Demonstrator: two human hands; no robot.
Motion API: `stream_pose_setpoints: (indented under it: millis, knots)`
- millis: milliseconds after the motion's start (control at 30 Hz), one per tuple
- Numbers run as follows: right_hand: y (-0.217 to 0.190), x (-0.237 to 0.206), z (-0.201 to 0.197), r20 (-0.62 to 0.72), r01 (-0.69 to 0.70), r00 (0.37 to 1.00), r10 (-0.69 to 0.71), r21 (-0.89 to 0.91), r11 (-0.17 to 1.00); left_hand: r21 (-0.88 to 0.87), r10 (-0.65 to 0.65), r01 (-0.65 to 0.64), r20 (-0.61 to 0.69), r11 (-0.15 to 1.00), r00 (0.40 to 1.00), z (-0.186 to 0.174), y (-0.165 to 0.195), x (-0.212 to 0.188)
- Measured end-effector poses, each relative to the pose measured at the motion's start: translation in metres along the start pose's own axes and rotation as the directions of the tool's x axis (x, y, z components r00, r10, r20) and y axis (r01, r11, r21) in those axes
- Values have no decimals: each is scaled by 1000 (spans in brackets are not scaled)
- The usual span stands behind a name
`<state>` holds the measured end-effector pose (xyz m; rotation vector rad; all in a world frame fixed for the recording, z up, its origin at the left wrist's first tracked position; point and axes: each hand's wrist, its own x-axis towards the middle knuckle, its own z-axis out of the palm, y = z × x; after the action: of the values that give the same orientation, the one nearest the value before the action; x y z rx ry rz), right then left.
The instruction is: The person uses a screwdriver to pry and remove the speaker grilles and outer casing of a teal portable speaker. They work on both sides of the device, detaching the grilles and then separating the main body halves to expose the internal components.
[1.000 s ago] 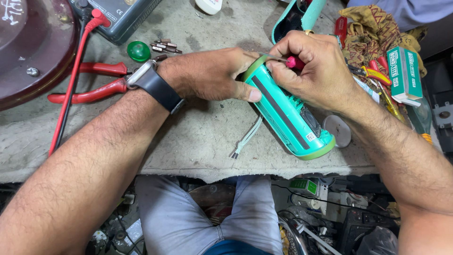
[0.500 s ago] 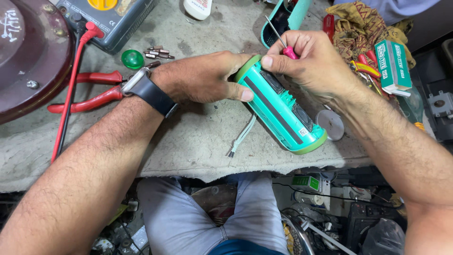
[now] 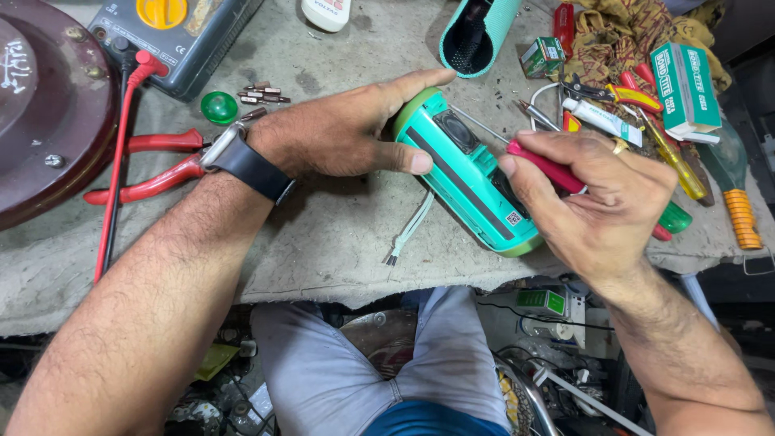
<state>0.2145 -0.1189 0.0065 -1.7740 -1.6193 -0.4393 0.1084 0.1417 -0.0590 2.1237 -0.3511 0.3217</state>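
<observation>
1. Clearly the work was midway — the green device (image 3: 468, 179) lay on the grey cloth (image 3: 323, 242) on its side, its dark grille panel facing up, and its separate teal cover (image 3: 476, 34) sat apart, beyond the device's far end.
2. Judging by that, the shell was already off; what remained looked like work on the body itself, though no screw head could be made out.
3. The left hand (image 3: 347, 133) pressed down on the device's far end, fingers stretched flat and the thumb laid along its near edge — steadying it, not closed round it.
4. The right hand (image 3: 601, 202) was curled shut on a red-handled screwdriver (image 3: 545, 165), pinched between thumb and fingers just right of the device, the hand touching its near end.
5. The screwdriver's thin shaft ran up and left across the device's right side; whether the tip sat in anything could not be told.
6. A short white ribbon lead (image 3: 408, 234) trailed on the cloth just left of the device's near end, loose.
7. Left of the device, well apart, lay red pliers (image 3: 145, 165), a green cap (image 3: 219, 107) and a few driver bits (image 3: 262, 95).
8. Beyond those stood a multimeter (image 3: 173, 36) with a red probe lead.
9. Right of the device lay a clutter of small tools, a glue tube (image 3: 601, 119) and green boxes (image 3: 686, 89).
</observation>
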Motion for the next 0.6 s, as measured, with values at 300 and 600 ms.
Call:
stream_pose_setpoints:
  millis: [300,600]
  knots:
    - [0,5,9,69,-51,997,46,69,996,20,-19,19,5,1000,1000,-1,0,-1]
    - [10,2,10,108,-53,993,51,11,999,9,-6,6,-5,1000,1000,1,-2,1]
